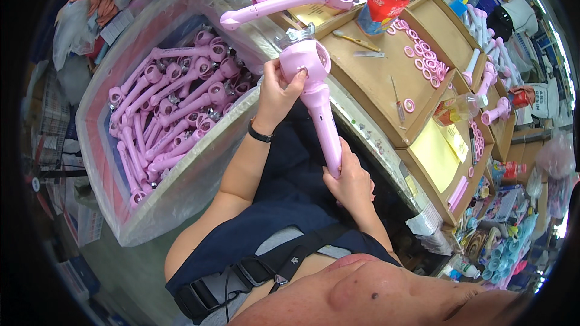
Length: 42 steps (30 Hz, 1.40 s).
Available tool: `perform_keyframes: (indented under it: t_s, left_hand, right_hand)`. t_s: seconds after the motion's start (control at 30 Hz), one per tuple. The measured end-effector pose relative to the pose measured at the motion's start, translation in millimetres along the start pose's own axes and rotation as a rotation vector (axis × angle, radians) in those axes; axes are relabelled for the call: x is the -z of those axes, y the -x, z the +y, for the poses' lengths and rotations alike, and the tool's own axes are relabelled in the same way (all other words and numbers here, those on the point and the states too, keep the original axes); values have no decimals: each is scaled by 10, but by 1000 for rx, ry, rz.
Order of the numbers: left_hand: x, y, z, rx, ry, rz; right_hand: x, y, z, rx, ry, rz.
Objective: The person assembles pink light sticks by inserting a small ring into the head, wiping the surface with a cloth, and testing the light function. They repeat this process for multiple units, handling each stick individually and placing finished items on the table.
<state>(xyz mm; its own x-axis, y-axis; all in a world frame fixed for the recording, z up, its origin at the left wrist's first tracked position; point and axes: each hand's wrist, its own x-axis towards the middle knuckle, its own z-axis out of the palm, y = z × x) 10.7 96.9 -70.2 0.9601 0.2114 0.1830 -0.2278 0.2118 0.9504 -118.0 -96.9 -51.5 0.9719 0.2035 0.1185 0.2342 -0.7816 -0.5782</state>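
A pink long-handled plastic device with a round, hollow head and a clear or silvery piece at its top is held slanting in front of me. My left hand grips the head from the left, with thumb and fingers closed on its side. Lower down, my right hand is wrapped around the end of the handle. Just beyond the head, similar pink devices lie on the bench. To my left, a plastic-lined bin holds a heap of the same devices.
Cardboard trays on the bench hold pink rings, a brush and a screwdriver. A red-capped bottle stands at the tray's far edge. Farther right are a clear bottle and yellow paper.
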Motion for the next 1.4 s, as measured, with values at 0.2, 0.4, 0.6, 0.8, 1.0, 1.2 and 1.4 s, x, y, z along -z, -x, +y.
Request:
perform_keyframes:
  t_s: [0.2,0.4,0.6,0.8,1.0,1.2,1.4]
  left_hand:
    - [-141,139,-9,-27,617,-62]
    - [-15,319,172,222,944,-274]
    - [38,401,192,152,645,-283]
    - [162,455,138,170,618,-215]
    - [198,372,101,184,864,-213]
    - [31,369,137,241,1031,-215]
    - [120,397,228,159,972,-213]
  right_hand:
    - [59,-71,-13,-88,-468,-148]
    - [312,-471,236,413,-222,99]
    - [682,-1551,754,509,-114,908]
    - [943,-1005,1358,276,136,620]
    - [1694,-403,2653,-446,91,562]
    - [1922,-594,3298,-540,298,95]
    - [1851,-622,3300,-457,581,124]
